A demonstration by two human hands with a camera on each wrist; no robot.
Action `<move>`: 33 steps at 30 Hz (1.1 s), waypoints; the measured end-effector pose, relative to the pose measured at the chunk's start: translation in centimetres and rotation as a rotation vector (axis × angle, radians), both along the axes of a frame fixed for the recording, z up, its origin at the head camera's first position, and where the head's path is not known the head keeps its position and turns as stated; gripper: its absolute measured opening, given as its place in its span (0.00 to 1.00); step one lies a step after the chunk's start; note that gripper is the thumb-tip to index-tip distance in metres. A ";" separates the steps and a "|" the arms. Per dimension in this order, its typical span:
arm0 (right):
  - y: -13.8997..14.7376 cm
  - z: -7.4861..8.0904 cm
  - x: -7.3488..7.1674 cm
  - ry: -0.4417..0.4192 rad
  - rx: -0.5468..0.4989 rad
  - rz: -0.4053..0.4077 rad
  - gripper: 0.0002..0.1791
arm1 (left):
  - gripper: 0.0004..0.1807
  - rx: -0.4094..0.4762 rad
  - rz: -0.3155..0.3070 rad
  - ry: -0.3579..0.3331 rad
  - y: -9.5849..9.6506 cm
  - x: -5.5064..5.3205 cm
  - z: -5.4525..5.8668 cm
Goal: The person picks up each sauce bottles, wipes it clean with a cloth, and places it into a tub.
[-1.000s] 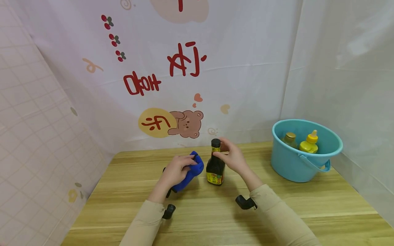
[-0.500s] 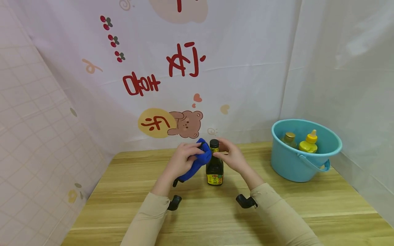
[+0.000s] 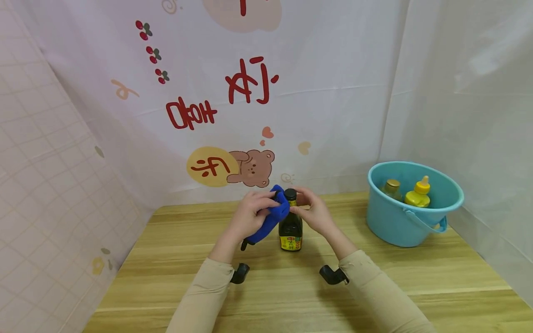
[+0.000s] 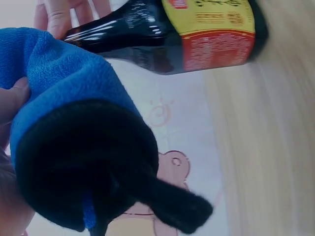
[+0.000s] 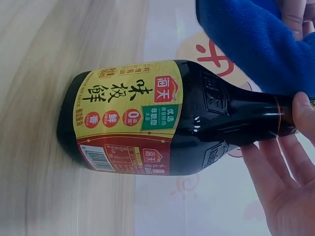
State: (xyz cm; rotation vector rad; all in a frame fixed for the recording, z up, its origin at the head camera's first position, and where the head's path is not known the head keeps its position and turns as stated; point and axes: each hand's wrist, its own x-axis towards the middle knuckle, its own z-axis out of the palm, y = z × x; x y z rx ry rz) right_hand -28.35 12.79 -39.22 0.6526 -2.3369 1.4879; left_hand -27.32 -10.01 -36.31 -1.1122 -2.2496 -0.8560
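Note:
A dark glass soy sauce bottle [image 3: 290,226] with a black cap and a yellow and red label stands upright on the wooden table [image 3: 283,296]. My right hand [image 3: 317,213] holds its neck between thumb and fingers, as the right wrist view also shows. In my left hand [image 3: 250,216] is a blue towelling cloth [image 3: 266,226] with black edging, pinched in a bunch. Its upper end lies right at the bottle's neck, and the lower part hangs to the left of the bottle. From the left wrist, the cloth [image 4: 74,83] appears rolled, with a dark hollow end.
A light blue bucket [image 3: 391,226] stands at the right of the table. Inside it are a yellow squeeze bottle [image 3: 418,196] and a gold-capped bottle [image 3: 392,187]. A printed white curtain [image 3: 333,115] hangs behind the table.
My left hand has lifted the blue cloth up and to the right, from beside the bottle to its neck. My right hand has stayed at the neck, and the bottle has turned slightly.

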 end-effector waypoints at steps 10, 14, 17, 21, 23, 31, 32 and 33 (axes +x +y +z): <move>0.0 -0.1 0.1 0.029 0.028 -0.005 0.28 | 0.15 -0.041 -0.035 -0.077 0.0 -0.8 -1.9; 0.0 -0.1 0.2 0.032 0.044 -0.020 0.29 | 0.14 -0.089 -0.041 -0.122 -0.2 -0.9 -2.8; -0.1 -0.2 0.2 0.036 0.052 -0.031 0.29 | 0.14 -0.097 -0.044 -0.155 -0.4 -0.9 -3.4; -0.1 -0.2 0.3 0.039 0.063 -0.039 0.30 | 0.14 -0.098 -0.045 -0.184 -0.7 -0.9 -3.8; -0.1 -0.2 0.3 0.032 0.066 -0.041 0.30 | 0.14 -0.106 -0.049 -0.192 -0.8 -0.8 -3.9; -0.1 -0.3 0.2 0.026 0.070 -0.047 0.30 | 0.14 -0.132 -0.064 -0.229 -1.4 -0.9 -4.7; -0.1 -0.3 0.2 0.026 0.071 -0.048 0.30 | 0.14 -0.130 -0.069 -0.229 -1.5 -1.0 -4.8; -0.1 -0.3 0.2 0.025 0.071 -0.049 0.30 | 0.14 -0.129 -0.072 -0.228 -1.6 -1.0 -4.9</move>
